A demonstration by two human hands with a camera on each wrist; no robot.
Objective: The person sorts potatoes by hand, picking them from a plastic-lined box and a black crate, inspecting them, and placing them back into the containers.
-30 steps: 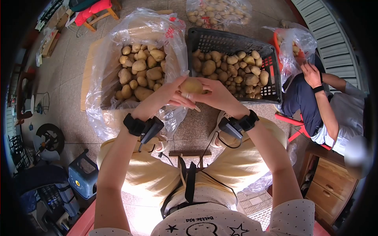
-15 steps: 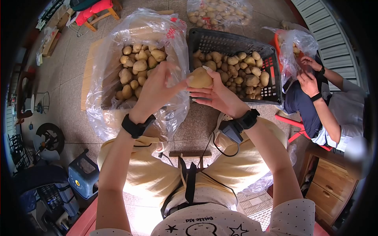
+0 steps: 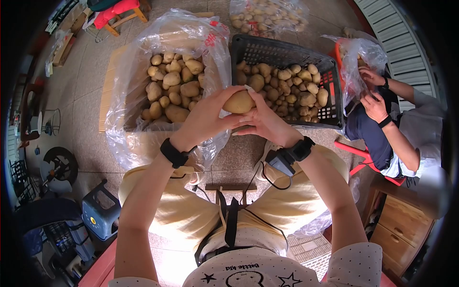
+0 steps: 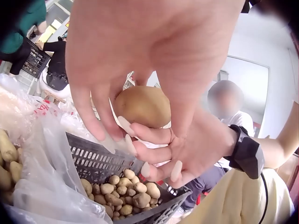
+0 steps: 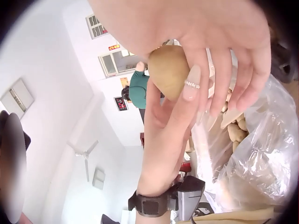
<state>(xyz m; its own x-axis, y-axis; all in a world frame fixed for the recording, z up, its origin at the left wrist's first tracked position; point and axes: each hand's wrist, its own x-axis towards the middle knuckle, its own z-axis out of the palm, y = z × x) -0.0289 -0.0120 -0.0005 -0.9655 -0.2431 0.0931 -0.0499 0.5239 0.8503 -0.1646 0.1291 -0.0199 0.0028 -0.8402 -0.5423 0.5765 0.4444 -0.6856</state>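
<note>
A large tan potato [image 3: 239,102] is held between both hands, above the gap where the plastic-lined box and the black crate meet. My left hand [image 3: 209,114] grips it from the left side, and in the right wrist view the left thumb [image 5: 190,86] with a jewelled nail lies against its skin. On the other side, my right hand [image 3: 268,122] holds the potato with its thumb near the top and the fingers below. In the left wrist view the potato [image 4: 144,106] shows between the two hands, with long pale nails close under it.
To the left stands a box lined with clear plastic [image 3: 117,105], holding potatoes. A black crate [image 3: 287,45] of smaller potatoes is at right. Beyond lies a bag of potatoes [image 3: 267,16]. Another person [image 3: 406,129] sits at right by a plastic-covered red container.
The left hand came away from the potato half a second ago and is back on it now. The potato has turned in the hands. The seated person's hands moved to the bag.
</note>
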